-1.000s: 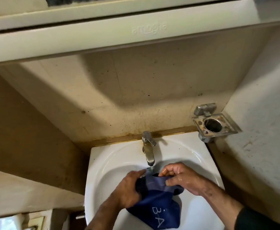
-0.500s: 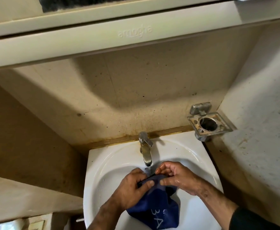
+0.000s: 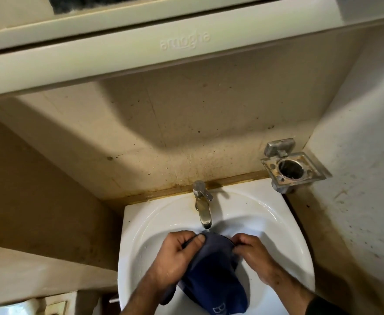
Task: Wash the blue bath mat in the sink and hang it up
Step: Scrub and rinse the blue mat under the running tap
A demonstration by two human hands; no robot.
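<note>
Blue fabric first: the bath mat (image 3: 211,267) is bunched in the white sink (image 3: 138,223), its upper edge lifted just under the spout of the tap (image 3: 203,208). We take the tap as our landmark throughout.

Left hand (image 3: 175,258): below and to the left of the tap. Fingers curled nearly shut, thumb (image 3: 196,241) pressed flat on top of the mat's upper edge, pinching the cloth against the fingers beneath. We see a fold of mat trailing out under the wrist.

Right hand (image 3: 252,251): below and to the right of the tap. Fingers bent tight, tips drawn together on the mat's right-hand top corner. The grip is closed on the cloth; skin looks wet.

Between the two hands the mat's top edge arches upward, directly below the tap spout. The rest of the mat hangs toward us into the basin; white lettering shows near its lower end, partly cut off by the frame edge.

Whether water runs from the spout we cannot tell clearly.

Right of the tap, on the wall corner: a square metal holder (image 3: 293,169).

Above the tap: a pale cabinet (image 3: 141,53) with embossed lettering.
</note>
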